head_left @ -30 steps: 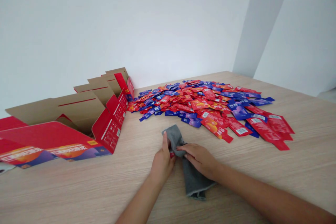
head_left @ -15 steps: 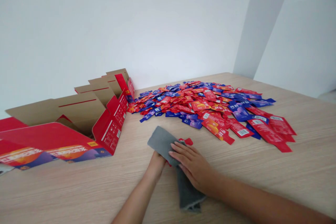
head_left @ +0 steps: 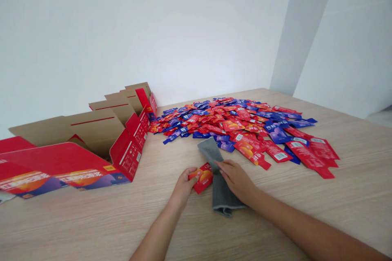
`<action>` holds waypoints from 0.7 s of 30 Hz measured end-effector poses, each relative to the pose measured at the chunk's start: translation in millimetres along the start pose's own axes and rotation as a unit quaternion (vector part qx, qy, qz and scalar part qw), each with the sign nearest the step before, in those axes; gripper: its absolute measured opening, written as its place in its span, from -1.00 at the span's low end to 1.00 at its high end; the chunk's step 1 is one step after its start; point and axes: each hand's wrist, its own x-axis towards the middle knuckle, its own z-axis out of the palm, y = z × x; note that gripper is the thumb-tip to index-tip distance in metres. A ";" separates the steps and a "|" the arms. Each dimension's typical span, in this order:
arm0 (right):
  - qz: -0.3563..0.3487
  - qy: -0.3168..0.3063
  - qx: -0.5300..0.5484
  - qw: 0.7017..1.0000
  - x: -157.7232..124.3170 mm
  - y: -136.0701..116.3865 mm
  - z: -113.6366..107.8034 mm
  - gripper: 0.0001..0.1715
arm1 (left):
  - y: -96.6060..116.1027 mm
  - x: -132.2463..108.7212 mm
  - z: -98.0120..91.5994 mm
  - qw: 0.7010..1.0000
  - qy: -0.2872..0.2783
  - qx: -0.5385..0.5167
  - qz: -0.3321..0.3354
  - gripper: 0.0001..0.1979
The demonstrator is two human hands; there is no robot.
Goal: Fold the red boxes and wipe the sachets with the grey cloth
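My left hand (head_left: 183,186) pinches a red sachet (head_left: 202,177) with an orange picture, holding it just above the wooden table (head_left: 92,220). My right hand (head_left: 236,179) lies flat with fingers stretched on a grey cloth (head_left: 218,179), which runs as a folded strip from near the pile toward me. The sachet's right edge touches the cloth. Just beyond both hands spreads a big pile of red and blue sachets (head_left: 239,126).
Open red cardboard boxes (head_left: 92,142) with brown flaps stand in a row along the left, back to the white wall. A few loose sachets (head_left: 315,153) lie at the pile's right edge. Bare tabletop shows in front and at the right.
The cloth was draped over the sachet and both hands; now it lies laid out as a strip, and the red sachet is uncovered in my left hand.
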 end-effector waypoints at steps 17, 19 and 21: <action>0.011 -0.011 -0.159 0.987 10.6 30.5 -7.9 -0.54 | 48.9 -28.5 -60.7 0.851 0.085 0.506 0.111 -0.80; 0.008 0.026 -0.138 0.990 9.1 26.4 -4.5 -0.61 | 55.7 -50.9 -77.4 0.744 0.121 0.638 0.158 -0.78; 0.001 0.047 -0.129 0.991 7.9 22.0 2.4 -0.59 | 47.8 -72.8 -83.3 0.670 0.121 0.696 0.228 -0.67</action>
